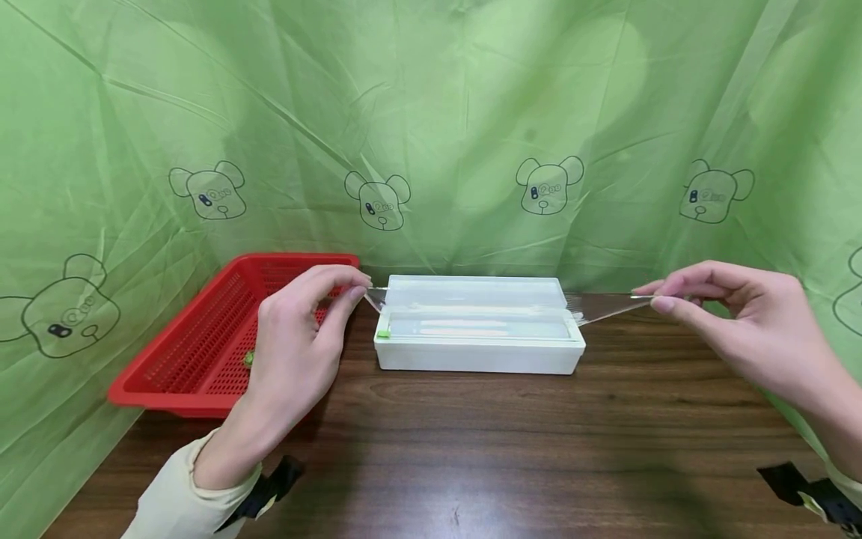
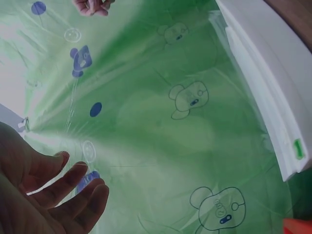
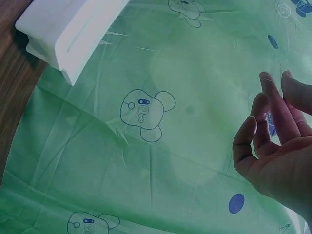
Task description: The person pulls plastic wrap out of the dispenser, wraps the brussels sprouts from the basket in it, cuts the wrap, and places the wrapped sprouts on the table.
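A white cling film dispenser (image 1: 478, 358) stands on the table in the head view, its translucent lid raised at the back and a small green piece (image 1: 383, 334) at its front left corner. Clear cling film (image 1: 602, 308) stretches across above it and out past both ends. My left hand (image 1: 299, 337) pinches the film's left corner between thumb and fingers, just off the dispenser's left end. Further out on the other side, my right hand (image 1: 757, 322) pinches the right corner, fingers bent. In both wrist views the film hardly shows against the green cloth.
A red perforated basket (image 1: 171, 402) sits at the left, partly behind my left hand, with a small green item (image 1: 248, 359) inside. Green cloth (image 1: 465, 150) printed with bear faces hangs behind and at the sides of the dark wooden table (image 1: 465, 449).
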A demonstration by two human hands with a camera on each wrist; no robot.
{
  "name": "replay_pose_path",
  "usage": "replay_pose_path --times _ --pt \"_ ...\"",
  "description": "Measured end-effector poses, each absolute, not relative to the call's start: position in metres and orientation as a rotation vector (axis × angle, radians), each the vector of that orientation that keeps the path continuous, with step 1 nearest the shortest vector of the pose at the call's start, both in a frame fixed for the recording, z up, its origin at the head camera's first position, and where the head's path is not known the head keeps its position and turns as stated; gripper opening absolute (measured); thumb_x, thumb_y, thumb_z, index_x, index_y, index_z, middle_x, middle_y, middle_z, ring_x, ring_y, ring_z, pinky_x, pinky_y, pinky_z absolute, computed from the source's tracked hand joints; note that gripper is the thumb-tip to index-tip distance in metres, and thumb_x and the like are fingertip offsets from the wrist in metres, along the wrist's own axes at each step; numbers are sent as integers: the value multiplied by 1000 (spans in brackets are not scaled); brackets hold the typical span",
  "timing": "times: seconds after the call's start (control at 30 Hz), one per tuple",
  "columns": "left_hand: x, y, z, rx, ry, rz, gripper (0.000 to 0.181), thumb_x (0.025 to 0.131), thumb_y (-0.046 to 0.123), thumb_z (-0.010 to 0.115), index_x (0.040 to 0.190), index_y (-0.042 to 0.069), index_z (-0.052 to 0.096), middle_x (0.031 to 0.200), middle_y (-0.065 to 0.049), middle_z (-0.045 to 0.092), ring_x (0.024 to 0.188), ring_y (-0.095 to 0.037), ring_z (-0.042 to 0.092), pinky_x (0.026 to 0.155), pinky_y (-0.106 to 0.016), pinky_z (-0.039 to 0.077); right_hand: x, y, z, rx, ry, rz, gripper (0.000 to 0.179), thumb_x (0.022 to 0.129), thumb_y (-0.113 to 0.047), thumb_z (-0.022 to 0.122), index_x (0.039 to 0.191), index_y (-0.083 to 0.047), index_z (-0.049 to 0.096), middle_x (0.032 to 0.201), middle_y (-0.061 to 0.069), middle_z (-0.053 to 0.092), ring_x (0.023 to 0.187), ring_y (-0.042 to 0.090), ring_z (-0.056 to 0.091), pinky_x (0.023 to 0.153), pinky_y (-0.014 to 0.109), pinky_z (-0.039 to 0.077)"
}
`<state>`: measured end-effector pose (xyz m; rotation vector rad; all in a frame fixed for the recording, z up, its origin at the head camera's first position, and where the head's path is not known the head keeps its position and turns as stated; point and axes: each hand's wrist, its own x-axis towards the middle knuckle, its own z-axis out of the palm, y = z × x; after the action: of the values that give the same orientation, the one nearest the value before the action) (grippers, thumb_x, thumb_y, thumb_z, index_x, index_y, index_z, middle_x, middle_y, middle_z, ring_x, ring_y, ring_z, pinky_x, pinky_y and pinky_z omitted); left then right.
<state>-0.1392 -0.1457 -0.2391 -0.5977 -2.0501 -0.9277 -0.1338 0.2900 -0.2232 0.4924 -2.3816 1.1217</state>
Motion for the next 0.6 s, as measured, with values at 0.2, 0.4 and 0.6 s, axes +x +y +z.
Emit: replay_pose_path --times 0.2,0.4,0.6 --pt "-123 -152 -244 -637 -2107 -968 20 96 -2 74 105 16 78 104 12 75 93 -6 67 78 -22 47 -116 292 -234 538 -2400 1061 15 93 6 77 98 -8 76 99 4 80 90 7 73 77 12 48" --pt "-102 -161 -254 -645 -2203 -970 25 96 -2 75 104 22 76 100 17 72 86 -4 64 63 -20 44 -97 295 -250 607 -2436 1044 27 90 14 75 98 -12 77 97 4 79 85 11 74 75 14 51" --pt "-81 -168 -270 -716 -2240 -992 33 91 -8 76 105 22 75 100 18 70 88 -4 65 70 -17 47 -84 304 -276 687 -2498 1085 33 89 16 73 101 -14 75 97 2 78 84 13 75 72 18 54"
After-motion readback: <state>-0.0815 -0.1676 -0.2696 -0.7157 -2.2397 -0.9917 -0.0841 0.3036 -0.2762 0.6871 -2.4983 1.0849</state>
